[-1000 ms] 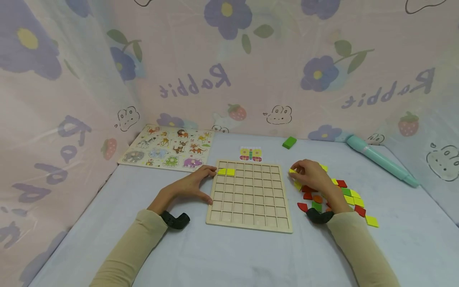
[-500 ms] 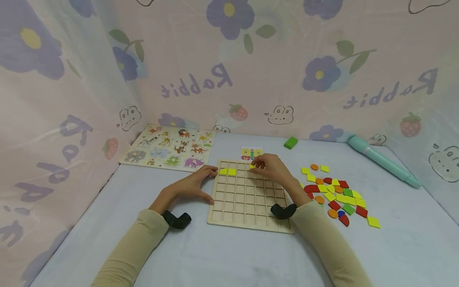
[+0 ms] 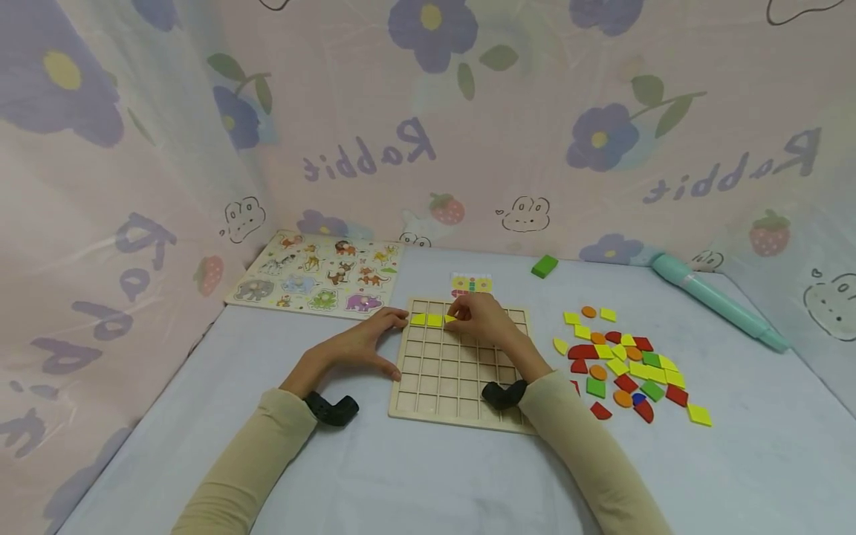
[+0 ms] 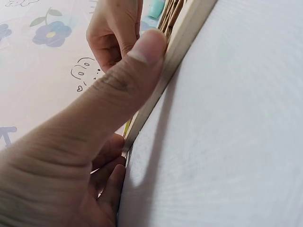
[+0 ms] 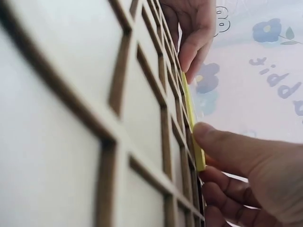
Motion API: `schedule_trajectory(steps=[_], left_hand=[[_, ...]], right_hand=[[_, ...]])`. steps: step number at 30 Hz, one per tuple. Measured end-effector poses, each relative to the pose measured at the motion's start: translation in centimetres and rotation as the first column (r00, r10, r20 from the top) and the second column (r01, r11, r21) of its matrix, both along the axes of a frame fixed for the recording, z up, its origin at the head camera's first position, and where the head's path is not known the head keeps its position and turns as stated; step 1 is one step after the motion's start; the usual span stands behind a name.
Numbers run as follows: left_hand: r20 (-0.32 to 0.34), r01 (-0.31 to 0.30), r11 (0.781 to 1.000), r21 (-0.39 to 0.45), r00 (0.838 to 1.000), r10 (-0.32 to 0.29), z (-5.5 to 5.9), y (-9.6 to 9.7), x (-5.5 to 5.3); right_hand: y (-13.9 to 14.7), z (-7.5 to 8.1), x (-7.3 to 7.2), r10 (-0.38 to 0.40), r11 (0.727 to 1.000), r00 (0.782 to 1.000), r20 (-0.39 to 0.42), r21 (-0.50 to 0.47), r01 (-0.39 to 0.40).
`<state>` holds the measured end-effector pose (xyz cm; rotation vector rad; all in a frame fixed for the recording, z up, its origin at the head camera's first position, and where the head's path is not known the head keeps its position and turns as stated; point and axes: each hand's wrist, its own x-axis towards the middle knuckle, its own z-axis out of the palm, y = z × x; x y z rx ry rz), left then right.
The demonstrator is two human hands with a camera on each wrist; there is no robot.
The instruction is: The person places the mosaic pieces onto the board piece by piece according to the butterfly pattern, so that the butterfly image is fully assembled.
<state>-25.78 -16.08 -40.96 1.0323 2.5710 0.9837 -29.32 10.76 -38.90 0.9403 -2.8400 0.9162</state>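
Observation:
A square wooden grid board lies flat in the middle of the table. Two yellow tiles sit side by side in its second row from the far edge, at the left. My right hand pinches another yellow tile between thumb and fingers, just right of those two; its full shape is hidden. Along the board's left edge, my left hand rests with thumb and fingers spread, their tips touching the wooden side; the left wrist view shows the thumb against that edge.
Loose red, yellow, green and orange pieces lie scattered at the right. Behind the board is a small butterfly picture card, partly covered. An animal puzzle board, a green block and a teal pen-shaped object lie farther back.
My right hand has moved left from the loose pieces to above the board, carrying a yellow tile to beside the two in the second row. My left hand has stayed at the board's edge.

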Motion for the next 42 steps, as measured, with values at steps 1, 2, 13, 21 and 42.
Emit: schedule_trajectory(steps=[1, 2, 13, 21, 42], left_hand=[[0.002, -0.001, 1.0, 0.0, 1.0, 0.001, 0.0, 0.0, 0.0], [0.005, -0.001, 1.0, -0.001, 1.0, 0.001, 0.0, 0.0, 0.0], [0.007, -0.006, 1.0, -0.005, 1.0, 0.006, 0.4, 0.0, 0.3], [0.012, -0.009, 1.0, -0.002, 1.0, 0.009, 0.3, 0.1, 0.3], [0.002, -0.012, 1.0, -0.017, 1.0, 0.012, 0.3, 0.1, 0.3]], right_hand=[[0.0, -0.1, 0.0, 0.001, 1.0, 1.0, -0.003, -0.006, -0.001], [0.1, -0.1, 0.0, 0.0, 1.0, 1.0, -0.009, -0.009, 0.0], [0.4, 0.0, 0.2, 0.028, 0.999, 1.0, -0.002, -0.04, -0.028], [0.2, -0.2, 0.2, 0.021, 0.999, 1.0, 0.004, -0.04, -0.021], [13.4, 0.8, -0.2, -0.217, 0.975, 0.973, -0.079, -0.054, 0.213]])
